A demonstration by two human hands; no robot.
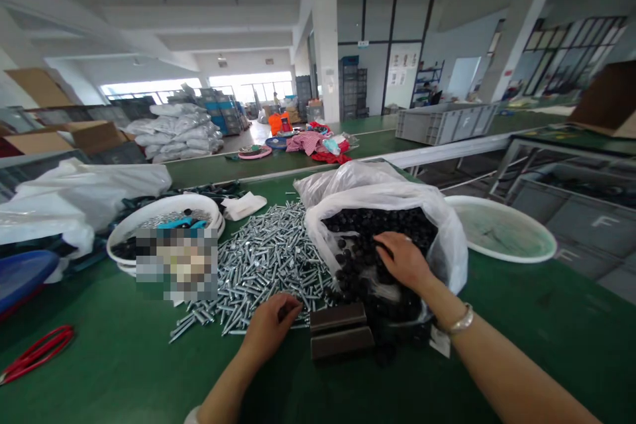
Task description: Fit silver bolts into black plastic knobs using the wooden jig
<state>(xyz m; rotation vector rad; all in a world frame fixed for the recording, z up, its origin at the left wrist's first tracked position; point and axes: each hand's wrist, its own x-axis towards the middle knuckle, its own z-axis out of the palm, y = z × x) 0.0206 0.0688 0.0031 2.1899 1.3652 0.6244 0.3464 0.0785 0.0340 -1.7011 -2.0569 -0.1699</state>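
Note:
A heap of silver bolts (268,252) lies on the green table, with my left hand (272,323) at its near edge. The fingers of that hand are curled together; what they hold, if anything, is hidden. My right hand (403,258) reaches into an open white plastic bag (450,238) of small black round parts (368,222). Its thumb and fingers are pressed around something dark, too small to make out. Two dark rectangular blocks (342,342) sit side by side between my hands, in front of the bag.
Red-handled scissors (42,351) and a blue tray (24,275) are at the left. A white tub (116,238) stands beside the bolts. A round white tray (501,256) lies right of the bag. Grey crates (586,212) stand beyond the table at the right.

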